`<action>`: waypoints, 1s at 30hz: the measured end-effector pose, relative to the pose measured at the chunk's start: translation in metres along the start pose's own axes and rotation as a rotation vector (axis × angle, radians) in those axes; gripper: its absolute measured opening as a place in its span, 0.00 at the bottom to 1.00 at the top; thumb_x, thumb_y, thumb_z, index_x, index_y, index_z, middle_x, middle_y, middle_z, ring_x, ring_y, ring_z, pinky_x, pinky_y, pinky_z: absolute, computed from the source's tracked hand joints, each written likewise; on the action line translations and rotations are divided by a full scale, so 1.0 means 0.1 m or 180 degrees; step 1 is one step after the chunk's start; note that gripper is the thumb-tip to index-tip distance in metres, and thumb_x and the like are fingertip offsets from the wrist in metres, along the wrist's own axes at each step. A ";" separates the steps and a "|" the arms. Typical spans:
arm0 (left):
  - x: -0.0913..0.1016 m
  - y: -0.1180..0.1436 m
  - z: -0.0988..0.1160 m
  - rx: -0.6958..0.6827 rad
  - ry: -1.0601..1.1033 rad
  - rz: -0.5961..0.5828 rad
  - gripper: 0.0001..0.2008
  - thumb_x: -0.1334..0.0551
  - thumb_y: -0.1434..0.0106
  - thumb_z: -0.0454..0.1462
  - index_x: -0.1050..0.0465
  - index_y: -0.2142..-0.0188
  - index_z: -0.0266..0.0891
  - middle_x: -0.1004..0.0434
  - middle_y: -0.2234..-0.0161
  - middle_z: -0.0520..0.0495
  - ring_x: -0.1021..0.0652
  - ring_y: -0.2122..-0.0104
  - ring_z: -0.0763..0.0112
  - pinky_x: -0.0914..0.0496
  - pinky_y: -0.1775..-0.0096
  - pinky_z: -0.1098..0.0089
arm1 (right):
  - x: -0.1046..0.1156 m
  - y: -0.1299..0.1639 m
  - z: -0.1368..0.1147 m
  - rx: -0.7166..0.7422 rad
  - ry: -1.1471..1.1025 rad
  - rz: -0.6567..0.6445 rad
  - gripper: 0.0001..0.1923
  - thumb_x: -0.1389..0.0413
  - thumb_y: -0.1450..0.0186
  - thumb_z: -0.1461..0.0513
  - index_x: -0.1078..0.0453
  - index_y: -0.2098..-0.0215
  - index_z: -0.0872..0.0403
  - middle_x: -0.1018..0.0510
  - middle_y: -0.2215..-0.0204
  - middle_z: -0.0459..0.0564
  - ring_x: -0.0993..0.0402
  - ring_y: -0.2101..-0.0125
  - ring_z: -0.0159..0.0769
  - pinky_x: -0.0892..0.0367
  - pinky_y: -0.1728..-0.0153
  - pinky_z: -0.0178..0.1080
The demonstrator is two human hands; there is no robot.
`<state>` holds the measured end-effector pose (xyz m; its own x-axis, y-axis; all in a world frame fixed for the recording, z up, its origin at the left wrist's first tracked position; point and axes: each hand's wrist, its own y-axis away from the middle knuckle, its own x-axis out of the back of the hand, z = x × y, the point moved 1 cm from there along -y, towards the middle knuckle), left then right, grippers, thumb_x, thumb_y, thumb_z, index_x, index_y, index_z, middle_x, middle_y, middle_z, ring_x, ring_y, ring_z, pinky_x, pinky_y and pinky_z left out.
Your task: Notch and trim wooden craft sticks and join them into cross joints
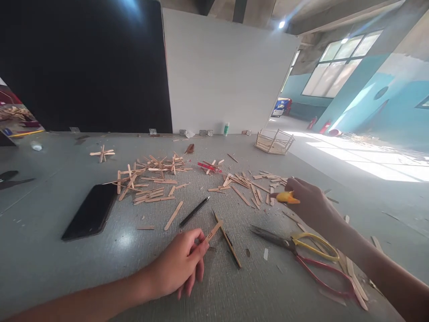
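Note:
My left hand (181,264) rests low on the grey table (50,250) and pinches a short wooden craft stick (213,231) between thumb and fingers. My right hand (310,203) is further right, closed around a small yellow object (287,197), close to a heap of loose sticks (251,185). A black pen (194,211) lies just above my left hand. Scissors with yellow and red handles (301,248) lie below my right hand. A long thin stick (228,239) lies beside the held piece.
A black phone (90,214) lies at left. Another pile of sticks (150,179) spreads across the middle, with a red tool (208,167) behind it. A small stick-built frame (274,141) and a glue bottle (226,129) stand near the white board (221,67).

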<state>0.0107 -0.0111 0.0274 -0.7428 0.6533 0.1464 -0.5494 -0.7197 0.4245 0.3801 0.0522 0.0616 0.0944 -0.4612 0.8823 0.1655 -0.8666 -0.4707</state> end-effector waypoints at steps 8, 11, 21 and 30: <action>-0.01 0.01 0.01 -0.0044 0.0015 -0.0025 0.16 0.48 0.26 0.50 0.40 0.63 0.42 0.30 0.79 0.59 0.34 0.90 0.81 0.46 0.92 0.85 | 0.32 0.19 -1.21 -0.1374 -0.3321 -0.1603 0.36 0.65 0.27 0.37 0.27 0.61 0.52 0.44 0.85 0.37 0.50 0.85 0.29 0.52 0.83 0.33; -0.02 -0.01 -0.03 -0.0076 0.0070 0.0025 0.17 0.49 0.25 0.51 0.40 0.64 0.42 0.28 0.78 0.58 0.33 0.90 0.81 0.45 0.92 0.85 | 0.22 0.40 -1.57 -0.1567 -0.4678 -0.2405 0.34 0.57 0.29 0.36 0.26 0.64 0.54 0.46 0.87 0.36 0.52 0.85 0.27 0.53 0.82 0.32; -0.04 0.03 0.02 0.0036 0.0158 0.0181 0.16 0.50 0.25 0.49 0.40 0.66 0.42 0.28 0.76 0.56 0.32 0.89 0.81 0.46 0.93 0.84 | -0.01 0.46 -1.52 -0.1459 -0.3882 -0.0984 0.19 0.42 0.32 0.46 0.25 0.59 0.53 0.27 0.78 0.43 0.35 0.82 0.30 0.36 0.83 0.33; -0.11 0.15 0.12 0.0135 0.0337 -0.0365 0.15 0.49 0.25 0.45 0.33 0.65 0.41 0.33 0.80 0.59 0.36 0.89 0.82 0.43 0.90 0.85 | 0.07 0.76 -1.80 0.0139 -0.3449 -0.0700 0.02 0.43 0.31 0.62 0.29 0.62 0.48 0.22 0.76 0.41 0.31 0.81 0.28 0.33 0.78 0.31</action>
<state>0.0152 -0.0260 0.0426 -0.7134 0.7007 0.0007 -0.6180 -0.6297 0.4708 0.2170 -0.0509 0.0332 0.8647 0.1316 0.4848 0.3167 -0.8919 -0.3228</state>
